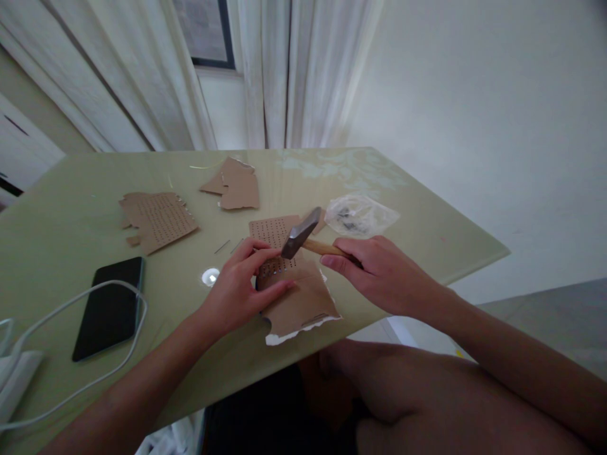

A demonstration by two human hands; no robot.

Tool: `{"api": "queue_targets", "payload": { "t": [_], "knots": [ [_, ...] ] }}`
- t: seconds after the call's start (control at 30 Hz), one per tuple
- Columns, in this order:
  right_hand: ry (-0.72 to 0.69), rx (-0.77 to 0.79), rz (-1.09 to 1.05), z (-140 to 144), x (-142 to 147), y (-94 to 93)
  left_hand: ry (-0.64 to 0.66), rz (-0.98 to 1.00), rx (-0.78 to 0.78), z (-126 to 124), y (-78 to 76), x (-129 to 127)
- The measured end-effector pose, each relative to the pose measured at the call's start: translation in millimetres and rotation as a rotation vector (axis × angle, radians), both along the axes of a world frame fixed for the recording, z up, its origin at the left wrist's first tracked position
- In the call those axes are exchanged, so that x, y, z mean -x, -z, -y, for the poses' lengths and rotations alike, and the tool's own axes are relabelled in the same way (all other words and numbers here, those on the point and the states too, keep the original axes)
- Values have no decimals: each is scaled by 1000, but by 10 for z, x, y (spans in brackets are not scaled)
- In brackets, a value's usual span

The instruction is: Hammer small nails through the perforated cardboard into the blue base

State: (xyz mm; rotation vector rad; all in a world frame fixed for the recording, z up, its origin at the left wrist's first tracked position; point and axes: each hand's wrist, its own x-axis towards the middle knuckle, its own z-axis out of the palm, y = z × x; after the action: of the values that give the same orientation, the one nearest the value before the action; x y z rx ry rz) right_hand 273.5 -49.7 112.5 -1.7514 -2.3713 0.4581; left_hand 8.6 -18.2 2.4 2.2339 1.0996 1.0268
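My right hand grips the wooden handle of a small hammer, whose grey steel head hovers just above a torn piece of brown cardboard punched with rows of small holes. My left hand rests on that cardboard's left side, fingers pinched together under the hammer head; whether a nail sits between them is hidden. The cardboard lies on the pale green glass table near its front edge.
Another holed cardboard piece and two plain torn pieces lie farther back. A clear plastic bag of small metal parts sits right of the hammer. A black phone and a white cable lie at left. Loose nails rest nearby.
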Motion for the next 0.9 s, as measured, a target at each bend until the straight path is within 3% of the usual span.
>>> {"api": "queue_targets", "payload": {
  "t": [0.2,0.3,0.47,0.63,0.7,0.77,0.9],
  "knots": [
    [-39,56,122,-42,43,110,9,10,4,-2,1,1],
    [-34,6,107,-37,47,108,6,11,11,-1,7,4],
    [-69,53,139,-20,39,97,-25,33,-10,19,24,2],
    [1,25,77,-9,-49,50,-19,40,-22,0,-8,28],
    [11,47,50,0,-110,34,-108,61,-46,-102,1,117],
    [-8,79,51,16,-174,25,-276,47,-76,-275,62,275],
    [-136,144,97,70,-275,22,-488,-304,-106,-665,318,673]
  ]
}}
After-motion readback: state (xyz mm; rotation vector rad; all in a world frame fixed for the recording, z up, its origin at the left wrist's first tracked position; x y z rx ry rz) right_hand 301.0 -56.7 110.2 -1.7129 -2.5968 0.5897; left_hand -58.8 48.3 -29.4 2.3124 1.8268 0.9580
